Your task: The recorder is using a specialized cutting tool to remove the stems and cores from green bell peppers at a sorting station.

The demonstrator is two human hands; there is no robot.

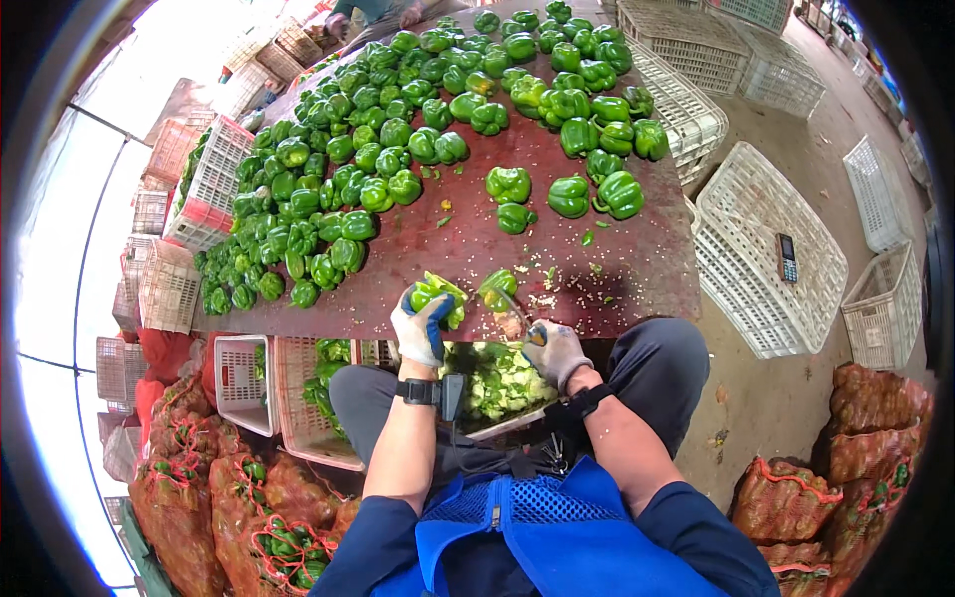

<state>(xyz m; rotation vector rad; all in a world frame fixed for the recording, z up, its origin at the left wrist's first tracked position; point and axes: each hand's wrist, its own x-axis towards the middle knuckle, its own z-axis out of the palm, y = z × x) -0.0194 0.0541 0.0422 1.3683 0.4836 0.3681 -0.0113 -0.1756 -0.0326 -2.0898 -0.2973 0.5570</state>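
My left hand [418, 328], in a white and blue work glove, grips a cut green bell pepper [435, 295] above the table's near edge; its pale inside shows. In my right hand [555, 353], gloved too, is a knife [513, 309], its blade angled up and left. A pepper piece [497, 290] sits at the blade's tip; whether it touches the blade I cannot tell. Whole green bell peppers [388, 129] cover much of the dark red table [468, 214]. Pale seeds lie scattered near my hands. Below them, between my knees, are pale green pepper scraps [497, 383] in a container.
Left of my knees stand a white crate [245, 383] and a pinkish crate [303, 418] with green peppers. A mobile phone [787, 258] rests on an upturned white crate [761, 214] at right. Red mesh sacks [174, 507] flank me. Another person's hand [411, 15] shows across the table.
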